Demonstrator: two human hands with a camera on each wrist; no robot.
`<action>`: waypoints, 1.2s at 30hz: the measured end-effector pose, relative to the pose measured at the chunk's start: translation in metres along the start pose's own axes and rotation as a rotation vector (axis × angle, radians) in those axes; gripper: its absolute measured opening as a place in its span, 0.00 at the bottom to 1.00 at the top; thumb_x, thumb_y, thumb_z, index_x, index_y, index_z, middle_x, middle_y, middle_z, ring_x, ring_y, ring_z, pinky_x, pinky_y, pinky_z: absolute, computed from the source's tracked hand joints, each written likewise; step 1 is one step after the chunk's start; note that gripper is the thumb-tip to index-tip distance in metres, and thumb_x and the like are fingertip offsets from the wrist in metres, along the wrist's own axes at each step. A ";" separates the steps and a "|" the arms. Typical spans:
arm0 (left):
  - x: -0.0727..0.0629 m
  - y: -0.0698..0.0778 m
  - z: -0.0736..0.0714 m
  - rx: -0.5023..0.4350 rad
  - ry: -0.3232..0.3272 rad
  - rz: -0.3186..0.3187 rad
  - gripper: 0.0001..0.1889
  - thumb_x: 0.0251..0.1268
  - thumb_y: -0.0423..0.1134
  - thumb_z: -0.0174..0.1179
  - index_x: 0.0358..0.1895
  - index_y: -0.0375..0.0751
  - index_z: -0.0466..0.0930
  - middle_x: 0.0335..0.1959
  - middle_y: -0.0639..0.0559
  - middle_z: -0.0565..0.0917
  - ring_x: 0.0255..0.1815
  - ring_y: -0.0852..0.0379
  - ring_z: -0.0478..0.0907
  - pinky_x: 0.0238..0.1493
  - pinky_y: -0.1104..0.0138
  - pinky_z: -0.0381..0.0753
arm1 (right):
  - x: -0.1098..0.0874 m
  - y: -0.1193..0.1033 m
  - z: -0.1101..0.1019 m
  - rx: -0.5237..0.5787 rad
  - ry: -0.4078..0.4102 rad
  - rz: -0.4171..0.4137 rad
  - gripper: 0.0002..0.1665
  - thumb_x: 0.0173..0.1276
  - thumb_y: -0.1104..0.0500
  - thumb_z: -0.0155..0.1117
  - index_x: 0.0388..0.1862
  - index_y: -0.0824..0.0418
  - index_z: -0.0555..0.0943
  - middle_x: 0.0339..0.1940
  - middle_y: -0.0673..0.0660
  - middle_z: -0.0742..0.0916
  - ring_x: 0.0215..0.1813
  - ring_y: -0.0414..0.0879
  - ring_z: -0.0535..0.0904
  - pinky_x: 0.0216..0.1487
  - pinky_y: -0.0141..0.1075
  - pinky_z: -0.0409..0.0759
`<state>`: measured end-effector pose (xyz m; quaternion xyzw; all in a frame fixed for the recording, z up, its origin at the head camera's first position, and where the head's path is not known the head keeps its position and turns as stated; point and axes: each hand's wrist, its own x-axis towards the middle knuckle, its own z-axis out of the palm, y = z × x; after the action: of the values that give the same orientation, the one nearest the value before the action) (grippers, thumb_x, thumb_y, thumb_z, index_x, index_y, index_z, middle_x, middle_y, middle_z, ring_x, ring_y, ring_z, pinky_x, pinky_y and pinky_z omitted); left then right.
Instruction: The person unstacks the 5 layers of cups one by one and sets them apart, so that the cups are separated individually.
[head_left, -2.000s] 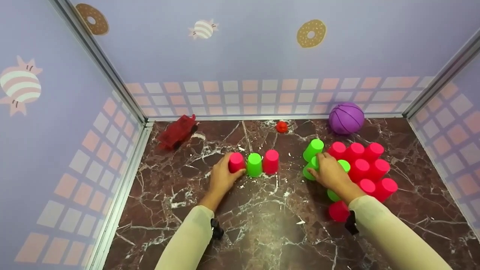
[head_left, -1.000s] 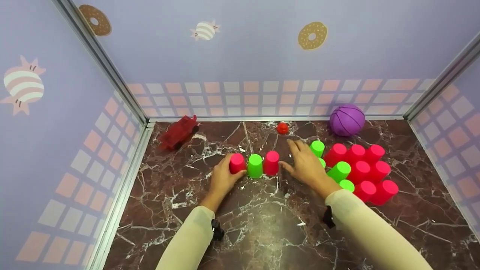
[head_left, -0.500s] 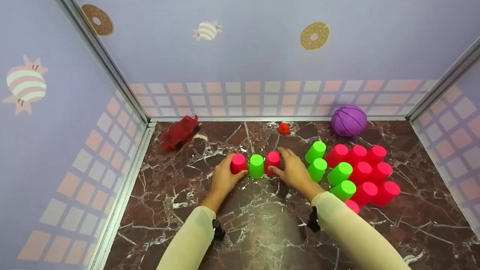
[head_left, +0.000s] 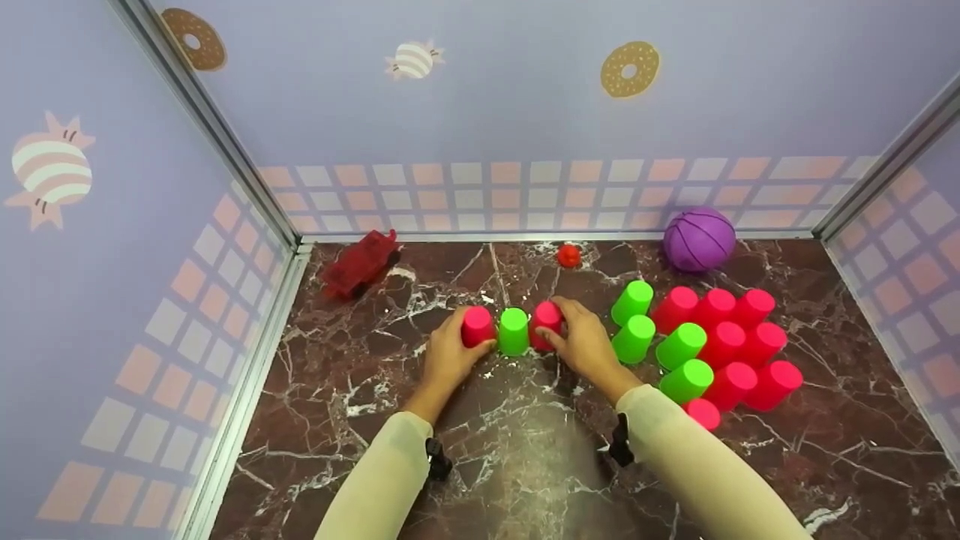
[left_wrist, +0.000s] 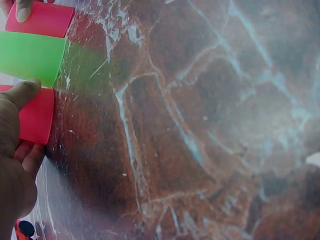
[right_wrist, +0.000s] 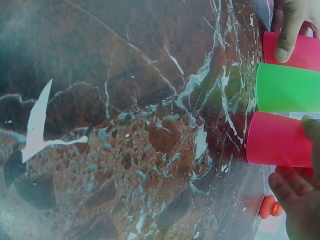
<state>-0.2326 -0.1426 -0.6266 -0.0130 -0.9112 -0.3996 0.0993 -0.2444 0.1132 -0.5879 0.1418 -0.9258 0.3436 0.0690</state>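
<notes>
Three upside-down plastic cups stand in a row at the middle of the marbled surface. My left hand [head_left: 445,356] grips the pink cup at the row's left end [head_left: 478,324], thumb across its near side. At the right end, my right hand [head_left: 587,341] holds another pink cup [head_left: 545,322] between thumb and fingers. Between them stands a green cup [head_left: 514,331], untouched. The left wrist view shows my left thumb on the pink cup [left_wrist: 37,117] beside the green cup [left_wrist: 32,57]. In the right wrist view my right fingers [right_wrist: 285,187] curl behind the pink cup [right_wrist: 277,140].
To the right, several upside-down green cups [head_left: 634,339] and pink cups [head_left: 725,343] stand close together. A purple ball [head_left: 700,240] and a small red toy [head_left: 569,256] lie near the back wall. At back left rests a red toy vehicle [head_left: 361,264]. Patterned walls border the surface.
My right hand has moved left from the green cups in the right-hand group to the row's right-end pink cup and now holds it. My left hand has stayed on its cup.
</notes>
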 end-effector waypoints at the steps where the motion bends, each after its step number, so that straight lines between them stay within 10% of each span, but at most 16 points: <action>1: 0.000 0.000 0.000 0.002 0.001 0.001 0.36 0.57 0.43 0.86 0.69 0.50 0.81 0.61 0.41 0.91 0.62 0.39 0.90 0.66 0.44 0.87 | 0.000 -0.001 -0.001 -0.003 -0.005 0.001 0.38 0.71 0.54 0.81 0.73 0.69 0.79 0.65 0.69 0.88 0.63 0.67 0.88 0.67 0.60 0.86; 12: 0.000 -0.004 0.004 0.016 0.055 0.081 0.37 0.54 0.43 0.86 0.68 0.45 0.81 0.56 0.39 0.92 0.57 0.36 0.91 0.58 0.38 0.88 | -0.007 -0.002 -0.008 -0.042 -0.013 -0.030 0.37 0.72 0.54 0.81 0.73 0.70 0.79 0.62 0.69 0.89 0.60 0.67 0.89 0.64 0.60 0.87; 23: 0.002 -0.001 0.000 0.031 0.017 0.021 0.37 0.57 0.45 0.86 0.70 0.48 0.81 0.60 0.39 0.91 0.61 0.36 0.90 0.65 0.41 0.87 | -0.042 -0.001 -0.039 -0.090 0.029 -0.117 0.36 0.71 0.56 0.81 0.70 0.73 0.79 0.59 0.71 0.89 0.58 0.67 0.89 0.64 0.60 0.88; 36: -0.001 -0.005 0.001 0.020 0.027 0.045 0.37 0.56 0.44 0.86 0.69 0.46 0.81 0.59 0.38 0.91 0.60 0.36 0.90 0.64 0.41 0.87 | -0.092 0.025 -0.081 -0.197 0.016 0.045 0.39 0.71 0.57 0.80 0.72 0.76 0.76 0.62 0.77 0.87 0.61 0.76 0.86 0.67 0.67 0.84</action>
<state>-0.2327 -0.1448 -0.6313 -0.0270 -0.9132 -0.3883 0.1208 -0.1625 0.2040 -0.5630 0.1107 -0.9574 0.2535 0.0824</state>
